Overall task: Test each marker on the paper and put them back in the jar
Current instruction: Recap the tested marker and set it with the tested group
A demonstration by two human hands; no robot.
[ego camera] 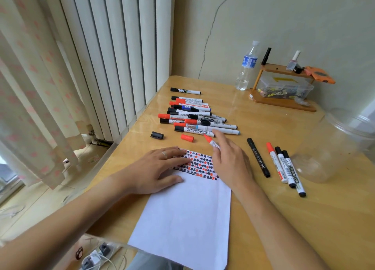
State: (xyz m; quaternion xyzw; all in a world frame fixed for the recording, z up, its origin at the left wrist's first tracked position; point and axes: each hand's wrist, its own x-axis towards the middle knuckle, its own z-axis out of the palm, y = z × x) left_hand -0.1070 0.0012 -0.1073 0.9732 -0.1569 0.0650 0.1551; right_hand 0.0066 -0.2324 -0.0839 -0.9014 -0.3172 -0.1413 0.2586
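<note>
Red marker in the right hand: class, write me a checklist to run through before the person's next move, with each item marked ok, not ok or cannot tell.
1. Red marker held by the right hand: ok, gripped, red end pointing away.
2. Marker uncapped for testing: cannot tell whether the red end is cap or tip.
3. Paper held steady: ok, left hand rests flat on it.
4. Blank space left on the paper: ok, below the rows of marks.
5. Loose caps within reach: ok, red cap and black cap lie beyond the paper.
6. Jar ready for markers: cannot tell, its opening is unclear.
</note>
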